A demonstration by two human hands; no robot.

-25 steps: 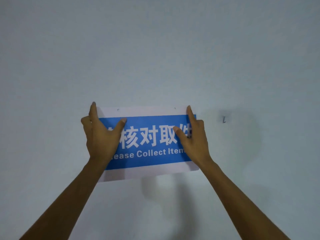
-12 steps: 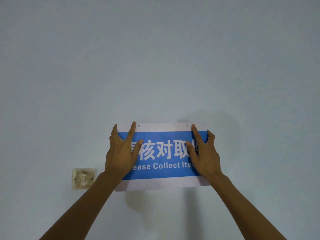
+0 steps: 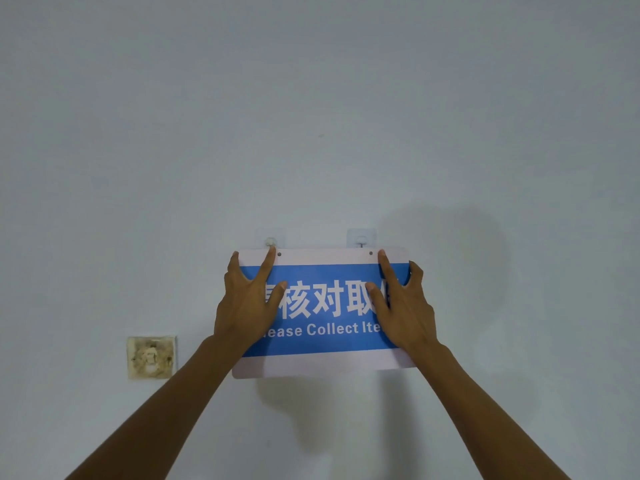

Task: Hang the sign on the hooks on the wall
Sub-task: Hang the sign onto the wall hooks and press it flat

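Observation:
A rectangular sign (image 3: 322, 306) with a blue band, white Chinese characters and the English words "Please Collect Item" is held flat against the pale wall. My left hand (image 3: 247, 303) grips its left end and my right hand (image 3: 403, 306) grips its right end, fingers spread over the front. Two small holes sit near the sign's top edge. Just above that edge are two clear adhesive hooks, the left hook (image 3: 270, 241) and the right hook (image 3: 361, 241). The holes lie slightly below and to the right of the hooks. My left forefinger tip touches the left hook.
A stained, discoloured wall plate (image 3: 151, 356) is set in the wall to the lower left of the sign. The rest of the view is bare pale wall (image 3: 311, 116), with shadows of my arms under and right of the sign.
The view has shifted, so the sign sits lower and further right in frame. The two hooks have come into sight above the sign's top edge. My fingers have spread wider.

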